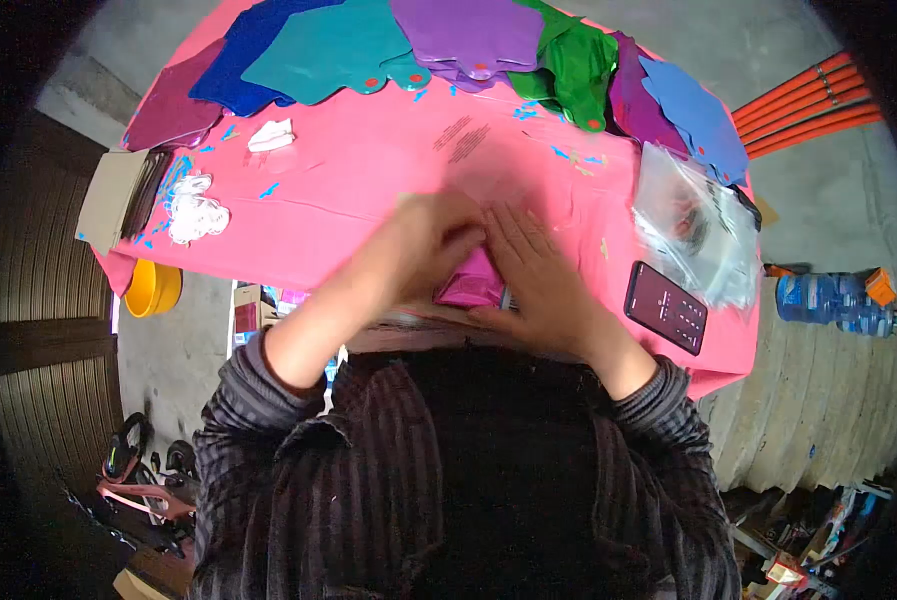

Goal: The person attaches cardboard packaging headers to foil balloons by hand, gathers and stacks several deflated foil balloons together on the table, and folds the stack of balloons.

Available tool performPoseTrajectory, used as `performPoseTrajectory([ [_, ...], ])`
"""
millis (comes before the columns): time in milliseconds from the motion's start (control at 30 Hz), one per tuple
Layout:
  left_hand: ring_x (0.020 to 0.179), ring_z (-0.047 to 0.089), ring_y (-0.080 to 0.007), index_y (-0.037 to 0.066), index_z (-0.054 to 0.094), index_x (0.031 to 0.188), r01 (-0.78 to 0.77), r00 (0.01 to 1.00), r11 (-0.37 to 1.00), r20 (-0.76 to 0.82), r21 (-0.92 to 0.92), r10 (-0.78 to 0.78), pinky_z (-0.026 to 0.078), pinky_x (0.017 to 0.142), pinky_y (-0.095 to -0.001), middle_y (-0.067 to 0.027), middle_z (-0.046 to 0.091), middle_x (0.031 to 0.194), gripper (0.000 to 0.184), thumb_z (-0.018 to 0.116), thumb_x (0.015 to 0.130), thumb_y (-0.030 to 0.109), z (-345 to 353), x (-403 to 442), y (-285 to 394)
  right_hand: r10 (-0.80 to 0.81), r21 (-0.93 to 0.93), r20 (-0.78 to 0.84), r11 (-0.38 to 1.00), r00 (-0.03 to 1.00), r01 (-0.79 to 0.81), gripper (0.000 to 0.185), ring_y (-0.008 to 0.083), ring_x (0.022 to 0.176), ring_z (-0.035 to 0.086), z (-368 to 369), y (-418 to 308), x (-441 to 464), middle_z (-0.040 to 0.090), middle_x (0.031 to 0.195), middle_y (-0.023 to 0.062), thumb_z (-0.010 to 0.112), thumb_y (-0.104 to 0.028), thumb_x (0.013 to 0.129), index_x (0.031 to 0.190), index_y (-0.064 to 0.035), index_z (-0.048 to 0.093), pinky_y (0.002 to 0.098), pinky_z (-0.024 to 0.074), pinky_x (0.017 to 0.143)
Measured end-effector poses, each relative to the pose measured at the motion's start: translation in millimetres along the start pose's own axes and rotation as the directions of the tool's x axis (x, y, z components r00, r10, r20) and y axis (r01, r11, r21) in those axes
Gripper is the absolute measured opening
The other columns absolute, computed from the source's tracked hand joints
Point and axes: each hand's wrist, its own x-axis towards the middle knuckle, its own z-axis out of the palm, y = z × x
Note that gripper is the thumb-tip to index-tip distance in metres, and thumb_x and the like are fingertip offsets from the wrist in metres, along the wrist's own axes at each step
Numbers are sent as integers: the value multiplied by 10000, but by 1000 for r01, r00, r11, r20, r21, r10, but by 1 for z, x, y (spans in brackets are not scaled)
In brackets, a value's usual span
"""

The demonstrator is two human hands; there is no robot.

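Observation:
A bright magenta piece of shiny sheet material (471, 284) lies near the table's front edge, between and partly under my hands. My left hand (430, 240) is slightly blurred, its fingers curled in at the upper left of that piece; what they pinch, if anything, is hidden. Flat and palm down, my right hand (530, 268) has its fingers stretched forward over the piece's right side. The fingertips of both hands nearly meet. The pink cloth (348, 180) beneath is smooth around them.
Coloured glossy sheets, including a teal one (333, 50) and a green one (580, 70), line the far edge. Clear plastic bags (693, 225) and a phone (666, 307) lie right. White scraps (198, 212) and a cardboard stack (118, 195) are left.

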Motion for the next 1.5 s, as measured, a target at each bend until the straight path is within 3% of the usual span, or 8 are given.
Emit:
performPoseTrajectory([
  [133, 1031, 570, -330, 24, 647, 1021, -246, 927, 937, -223, 248, 302, 457, 885, -406, -156, 616, 1088, 253, 645, 802, 152, -6, 29, -19, -15, -76, 51, 997, 999, 19, 889, 396, 1380, 197, -2, -1, -1, 236, 1459, 279, 563, -509, 825, 1405, 79, 233, 473, 167, 1133],
  [267, 1055, 552, -305, 51, 647, 997, -397, 861, 821, -144, 410, 488, 434, 899, -418, -117, 615, 1073, 250, 643, 794, 196, -3, 40, -32, -40, -39, 73, 998, 997, 43, 881, 379, 1384, 201, -6, -1, -8, 233, 1465, 267, 560, -514, 819, 1407, 64, 248, 468, 163, 1136],
  [567, 1174, 487, -300, 89, 623, 1132, -195, 922, 797, -171, 572, 348, 401, 956, -446, -100, 545, 1250, 374, 653, 789, 234, -10, -27, -29, -135, 4, 100, 991, 986, 135, 856, 353, 1372, 243, -16, 0, -31, 282, 1450, 231, 600, -478, 792, 1397, 39, 285, 456, 169, 1140],
  [833, 1230, 451, -304, 104, 588, 1206, -296, 929, 797, -37, 526, 369, 359, 1008, -461, -94, 510, 1313, 550, 690, 684, 243, -11, -79, -13, -157, 4, 56, 988, 986, 157, 882, 356, 1364, 259, -11, 2, -33, 296, 1441, 228, 632, -485, 762, 1392, 33, 296, 460, 189, 1135],
  [1100, 1047, 553, -264, 115, 653, 1094, -459, 804, 601, 17, 654, 595, 471, 824, -399, -54, 578, 1228, 454, 617, 655, 221, 0, -81, -18, -164, 0, 51, 986, 985, 164, 944, 369, 1355, 267, -12, 3, -34, 291, 1437, 238, 669, -503, 721, 1385, 50, 290, 465, 208, 1125],
  [1200, 957, 555, -240, 99, 646, 1078, -535, 640, 490, -48, 689, 767, 482, 770, -350, -50, 592, 1141, 417, 577, 669, 143, 0, -64, -11, -107, 10, 5, 994, 994, 106, 938, 393, 1346, 268, -8, 1, -36, 286, 1433, 256, 663, -491, 735, 1387, 64, 279, 471, 215, 1118],
  [1333, 974, 556, -272, 63, 641, 1041, -485, 676, 592, -153, 644, 721, 478, 792, -369, -86, 608, 1072, 356, 600, 694, 129, -5, -20, -24, 60, -13, -112, 998, 992, -62, 913, 435, 1330, 267, 4, 1, -34, 278, 1428, 286, 637, -472, 774, 1392, 84, 257, 484, 223, 1103],
  [1500, 964, 551, -325, 30, 630, 1015, -197, 791, 837, -421, 510, 443, 468, 801, -407, -140, 599, 960, 325, 665, 716, 156, -4, 13, -36, 191, -87, -191, 974, 963, -210, 891, 456, 1317, 271, 7, -1, -29, 279, 1413, 312, 594, -494, 813, 1381, 104, 257, 489, 234, 1093],
])
